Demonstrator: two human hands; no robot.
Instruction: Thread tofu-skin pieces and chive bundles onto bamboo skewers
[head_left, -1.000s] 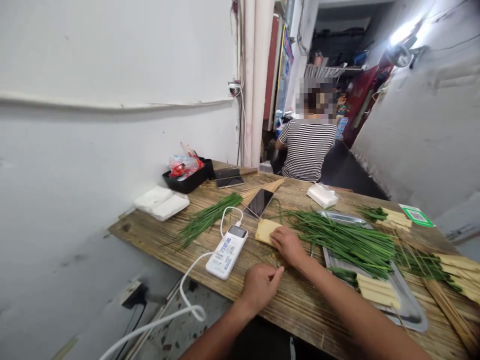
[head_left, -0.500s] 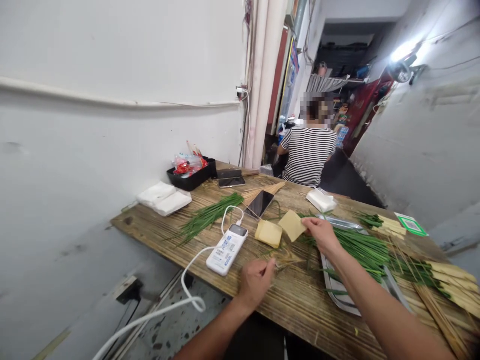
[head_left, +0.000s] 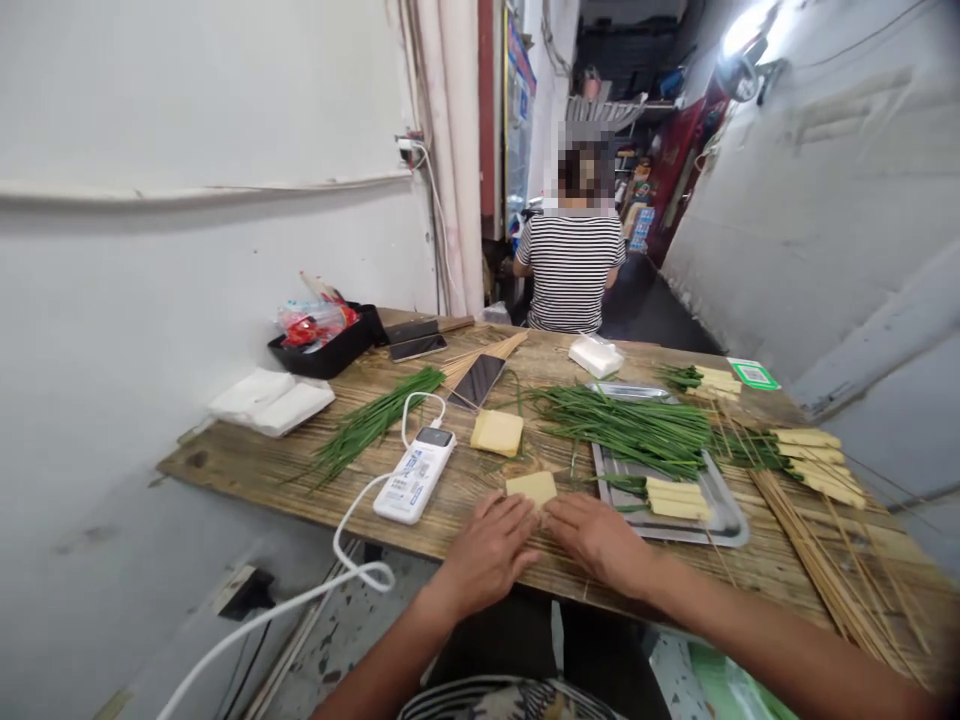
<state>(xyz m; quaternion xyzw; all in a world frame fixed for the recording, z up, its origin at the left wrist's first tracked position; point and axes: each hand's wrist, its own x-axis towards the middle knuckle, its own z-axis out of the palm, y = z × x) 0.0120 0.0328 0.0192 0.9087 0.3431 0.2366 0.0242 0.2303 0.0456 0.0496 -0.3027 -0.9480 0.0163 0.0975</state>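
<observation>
A thin yellow square of tofu skin (head_left: 532,487) lies on the wooden table in front of me. My left hand (head_left: 486,552) has its fingertips on the near left edge of the square, fingers close together. At the near right corner, the fingers of my right hand (head_left: 597,541) are bent onto the same sheet; both thumbs are partly hidden. Just beyond is a stack of tofu skin squares (head_left: 497,432). To the right, long green chives (head_left: 628,422) lie across a metal tray (head_left: 729,512), which also bears skewered tofu skin rolls (head_left: 676,498) with chives inside.
A white power bank (head_left: 415,475) with a cable lies to the left, near a phone (head_left: 478,381) and more chives (head_left: 379,420). Bamboo skewers (head_left: 806,550) and finished rolls (head_left: 814,465) are at right. Napkins (head_left: 270,402) and a black box (head_left: 330,352) stand by the wall. A person (head_left: 571,265) sits beyond.
My right hand has brought the tofu skin square from beside the stack down to the table's near side. My left hand has opened out of its curl and meets the sheet. The view has shifted right.
</observation>
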